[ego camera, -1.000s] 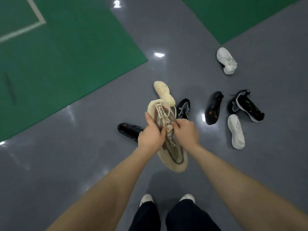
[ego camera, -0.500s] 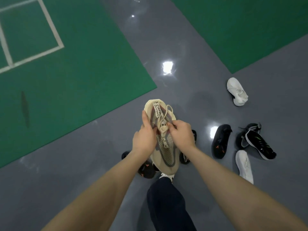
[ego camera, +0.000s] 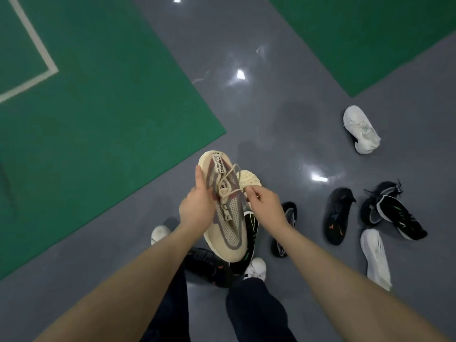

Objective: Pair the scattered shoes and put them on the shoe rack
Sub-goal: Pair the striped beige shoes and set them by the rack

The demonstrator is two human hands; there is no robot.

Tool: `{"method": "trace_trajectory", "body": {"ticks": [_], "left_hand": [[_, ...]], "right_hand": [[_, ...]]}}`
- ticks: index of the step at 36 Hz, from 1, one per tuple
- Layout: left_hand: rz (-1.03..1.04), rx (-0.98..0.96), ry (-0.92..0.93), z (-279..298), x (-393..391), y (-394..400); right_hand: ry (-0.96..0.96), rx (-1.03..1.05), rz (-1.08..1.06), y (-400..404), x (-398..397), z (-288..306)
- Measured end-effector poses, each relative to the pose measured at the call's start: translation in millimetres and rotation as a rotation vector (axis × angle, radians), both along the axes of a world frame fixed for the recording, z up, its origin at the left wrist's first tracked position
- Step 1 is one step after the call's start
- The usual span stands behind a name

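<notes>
Head view: your left hand [ego camera: 197, 213] gripped the beige sneaker [ego camera: 225, 215]; your right hand [ego camera: 265, 206] pinched its lace [ego camera: 230, 187] above the grey floor [ego camera: 271, 107].

Two beige shoes [ego camera: 225, 218] are showing at centre, two white shoes [ego camera: 361, 129] lying right, and five black shoes [ego camera: 336, 215] lying near and right on the floor [ego camera: 271, 107].

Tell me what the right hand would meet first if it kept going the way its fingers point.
The right hand points up and left, pinching at the lace end. Going straight on, it would first meet the beige shoe held by the left hand, around its laces. Depth is unclear, but they look almost touching.
</notes>
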State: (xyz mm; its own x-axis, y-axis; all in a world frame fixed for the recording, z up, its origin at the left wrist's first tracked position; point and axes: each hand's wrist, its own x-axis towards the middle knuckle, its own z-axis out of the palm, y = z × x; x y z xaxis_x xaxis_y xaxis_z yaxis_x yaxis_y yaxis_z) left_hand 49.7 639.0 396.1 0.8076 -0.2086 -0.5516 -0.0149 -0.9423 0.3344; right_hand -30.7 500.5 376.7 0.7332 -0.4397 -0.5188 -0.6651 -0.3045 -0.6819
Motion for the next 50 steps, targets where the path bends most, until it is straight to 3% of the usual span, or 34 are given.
{"method": "trace_trajectory", "body": {"ticks": [12, 30, 39, 44, 50], "left_hand": [[-0.056, -0.039, 0.157, -136.7, 52.9, -14.2], [-0.021, 0.026, 0.151, -365.6, 53.7, -29.5], [-0.077, -0.003, 0.121, -386.0, 47.3, -41.1], [-0.069, -0.001, 0.117, -365.0, 44.5, -38.5], [-0.079, -0.012, 0.074, -314.1, 46.2, -42.4]], "right_hand": [[0.283, -0.151, -0.157, -8.6, 23.2, -144.4], [0.429, -0.53, 0.116, -24.6, 19.8, -388.8], [0.454, -0.773, 0.163, -26.8, 14.1, -420.2], [0.45, -0.596, 0.069, -39.0, 14.6, -397.6], [0.301, -0.494, 0.047, -46.2, 19.6, -341.9]]}}
